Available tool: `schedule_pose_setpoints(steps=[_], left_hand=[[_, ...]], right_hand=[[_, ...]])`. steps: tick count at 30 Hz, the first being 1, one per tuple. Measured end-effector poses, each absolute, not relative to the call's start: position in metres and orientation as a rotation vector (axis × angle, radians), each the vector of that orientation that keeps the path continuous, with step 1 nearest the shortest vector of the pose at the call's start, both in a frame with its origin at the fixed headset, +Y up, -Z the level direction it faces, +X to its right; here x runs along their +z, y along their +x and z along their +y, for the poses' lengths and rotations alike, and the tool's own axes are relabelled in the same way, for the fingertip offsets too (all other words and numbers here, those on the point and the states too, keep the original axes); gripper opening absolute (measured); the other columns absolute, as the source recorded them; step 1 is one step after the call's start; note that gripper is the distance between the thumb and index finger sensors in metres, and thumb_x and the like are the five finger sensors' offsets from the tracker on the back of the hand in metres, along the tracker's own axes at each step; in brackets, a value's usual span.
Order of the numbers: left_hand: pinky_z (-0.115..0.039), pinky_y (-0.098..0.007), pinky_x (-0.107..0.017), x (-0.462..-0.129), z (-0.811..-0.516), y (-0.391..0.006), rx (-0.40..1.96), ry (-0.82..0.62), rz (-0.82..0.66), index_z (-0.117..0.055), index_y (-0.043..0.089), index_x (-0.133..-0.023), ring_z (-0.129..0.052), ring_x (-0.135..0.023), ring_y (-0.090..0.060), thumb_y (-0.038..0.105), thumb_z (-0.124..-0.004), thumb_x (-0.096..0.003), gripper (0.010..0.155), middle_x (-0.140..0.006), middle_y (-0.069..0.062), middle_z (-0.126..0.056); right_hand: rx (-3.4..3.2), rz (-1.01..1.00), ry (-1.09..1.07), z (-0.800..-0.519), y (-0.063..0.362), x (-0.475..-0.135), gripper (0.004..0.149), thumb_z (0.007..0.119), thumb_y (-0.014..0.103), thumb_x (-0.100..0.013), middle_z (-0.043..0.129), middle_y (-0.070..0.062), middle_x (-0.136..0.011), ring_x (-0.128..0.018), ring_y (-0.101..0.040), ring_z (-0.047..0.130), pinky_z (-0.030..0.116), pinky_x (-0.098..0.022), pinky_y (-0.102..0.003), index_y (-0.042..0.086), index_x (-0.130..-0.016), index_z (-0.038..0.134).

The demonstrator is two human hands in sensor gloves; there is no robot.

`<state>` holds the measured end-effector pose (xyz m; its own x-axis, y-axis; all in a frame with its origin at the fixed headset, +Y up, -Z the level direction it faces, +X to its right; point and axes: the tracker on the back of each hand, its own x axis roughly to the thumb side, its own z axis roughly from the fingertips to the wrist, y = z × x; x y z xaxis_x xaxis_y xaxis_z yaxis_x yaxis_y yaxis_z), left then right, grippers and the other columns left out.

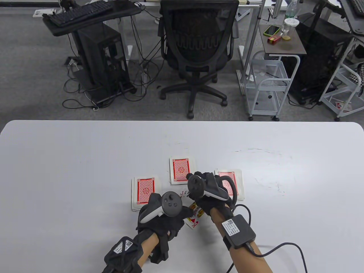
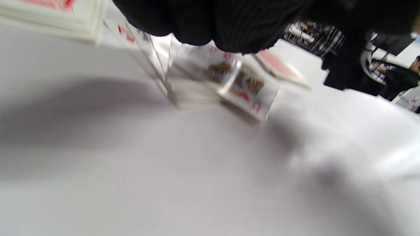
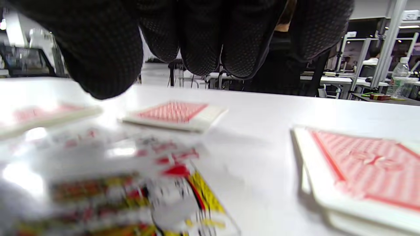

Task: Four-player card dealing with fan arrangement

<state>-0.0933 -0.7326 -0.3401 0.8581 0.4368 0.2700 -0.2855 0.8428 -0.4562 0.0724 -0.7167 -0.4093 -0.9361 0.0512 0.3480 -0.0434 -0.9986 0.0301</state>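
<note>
Three face-down red-backed piles lie on the white table: a left pile, a middle pile and a right pile. Between my hands is a spread of face-up cards with a king of hearts at the near end. My left hand holds this spread; in the left wrist view the cards fan out tilted under my fingers. My right hand is over the spread's far end, partly hiding the right pile. In the right wrist view its fingers hang above the blurred face-up cards, touching nothing I can see.
A black office chair and a white cart stand beyond the table's far edge. A cable runs from my right wrist over the table's near right. The piles also show in the right wrist view: middle, right.
</note>
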Motion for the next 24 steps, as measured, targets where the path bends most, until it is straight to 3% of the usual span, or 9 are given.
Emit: schedule_pose_setpoints(steps=[6, 10, 16, 20, 24], left_hand=[[-0.061, -0.053, -0.073, -0.33, -0.698, -0.134, 0.396, -0.145, -0.24, -0.058, 0.036, -0.105, -0.067, -0.104, -0.034, 0.04, -0.076, -0.054, 0.054, -0.112, 0.003, -0.064], [-0.059, -0.055, -0.072, -0.311, -0.689, -0.156, 0.356, 0.089, -0.131, -0.055, 0.034, -0.107, -0.064, -0.104, -0.037, 0.046, -0.075, -0.0532, 0.058, -0.113, 0.0, -0.062], [-0.038, -0.063, -0.074, -0.287, -0.704, -0.162, 0.171, 0.233, -0.078, -0.038, 0.034, -0.111, -0.034, -0.109, -0.046, 0.053, -0.073, -0.0526, 0.071, -0.121, -0.003, -0.035], [-0.026, -0.07, -0.071, -0.285, -0.716, -0.154, 0.014, 0.247, -0.084, -0.026, 0.037, -0.113, -0.015, -0.108, -0.05, 0.065, -0.068, -0.0502, 0.081, -0.122, -0.002, -0.016], [-0.017, -0.073, -0.067, -0.286, -0.721, -0.149, -0.033, 0.234, -0.088, -0.021, 0.04, -0.114, -0.003, -0.105, -0.053, 0.072, -0.064, -0.0489, 0.084, -0.121, -0.001, -0.003]], right_hand=[[2.891, -0.132, 0.424, -0.665, 0.111, -0.368, 0.067, 0.077, 0.046, -0.055, 0.05, -0.017, -0.111, -0.104, -0.051, 0.053, 0.043, -0.066, -0.069, 0.018, -0.111, 0.052], [2.927, -0.264, 0.361, -0.656, 0.128, -0.337, 0.071, 0.075, 0.05, -0.055, 0.037, -0.021, -0.113, -0.104, -0.058, 0.037, 0.034, -0.065, -0.073, 0.016, -0.112, 0.048], [3.064, -0.316, 0.376, -0.681, 0.126, -0.301, 0.084, 0.072, 0.056, -0.055, 0.009, -0.025, -0.111, -0.1, -0.059, 0.007, 0.013, -0.06, -0.07, 0.015, -0.115, 0.032], [3.153, -0.249, 0.375, -0.702, 0.118, -0.301, 0.088, 0.069, 0.06, -0.053, -0.002, -0.024, -0.109, -0.097, -0.058, -0.002, 0.007, -0.055, -0.073, 0.016, -0.116, 0.026], [3.213, -0.151, 0.371, -0.721, 0.112, -0.306, 0.089, 0.068, 0.062, -0.053, 0.0, -0.023, -0.11, -0.098, -0.058, -0.001, 0.007, -0.053, -0.075, 0.016, -0.116, 0.026]])
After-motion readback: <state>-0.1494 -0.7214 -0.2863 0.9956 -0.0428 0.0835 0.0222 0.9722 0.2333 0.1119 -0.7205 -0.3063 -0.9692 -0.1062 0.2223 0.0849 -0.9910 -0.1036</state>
